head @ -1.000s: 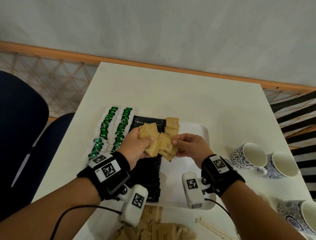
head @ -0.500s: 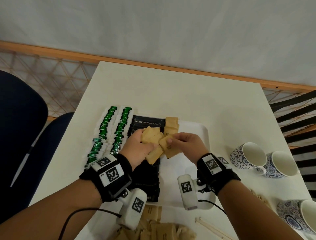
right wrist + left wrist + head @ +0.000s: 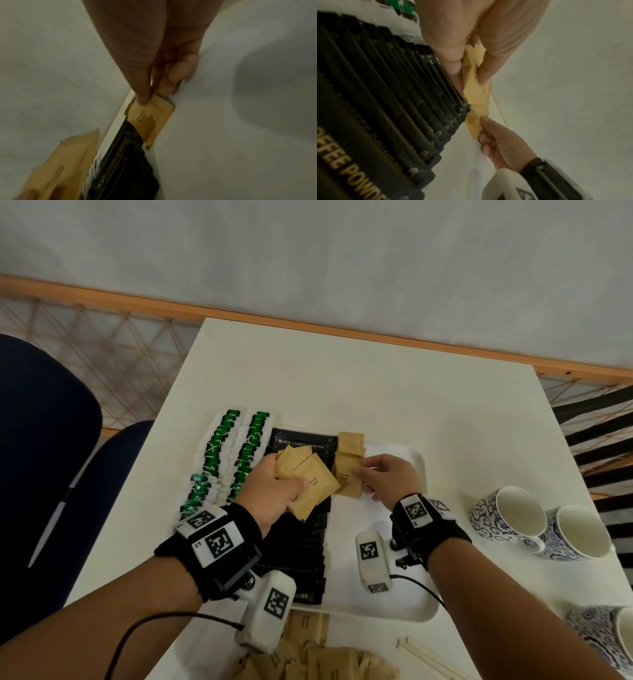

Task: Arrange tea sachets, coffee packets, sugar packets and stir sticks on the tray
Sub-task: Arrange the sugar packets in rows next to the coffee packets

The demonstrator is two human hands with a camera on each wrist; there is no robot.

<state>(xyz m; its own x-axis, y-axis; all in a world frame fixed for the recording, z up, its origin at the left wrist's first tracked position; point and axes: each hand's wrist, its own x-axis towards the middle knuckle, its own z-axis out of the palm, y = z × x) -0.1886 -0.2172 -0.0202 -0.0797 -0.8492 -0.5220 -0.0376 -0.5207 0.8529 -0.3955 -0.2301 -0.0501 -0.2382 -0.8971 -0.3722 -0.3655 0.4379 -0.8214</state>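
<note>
My left hand (image 3: 274,491) grips a fan of several brown sugar packets (image 3: 305,481) above the row of black coffee packets (image 3: 308,546) on the white tray (image 3: 411,607). My right hand (image 3: 383,477) pinches one brown sugar packet (image 3: 346,481) and holds it down on the tray, just below the sugar packets (image 3: 349,445) lying at the tray's far end. In the right wrist view thumb and finger pinch that packet's corner (image 3: 149,108). Two rows of green tea sachets (image 3: 222,460) lie left of the coffee.
More brown sugar packets (image 3: 325,659) are heaped on the table in front of the tray, with wooden stir sticks (image 3: 431,659) to their right. Blue patterned cups (image 3: 510,518) stand at the right. A dark blue chair (image 3: 44,457) is at the left.
My right hand has drawn one sugar packet out of the left hand's bunch and moved it right and down onto the tray. The left hand has stayed about where it was.
</note>
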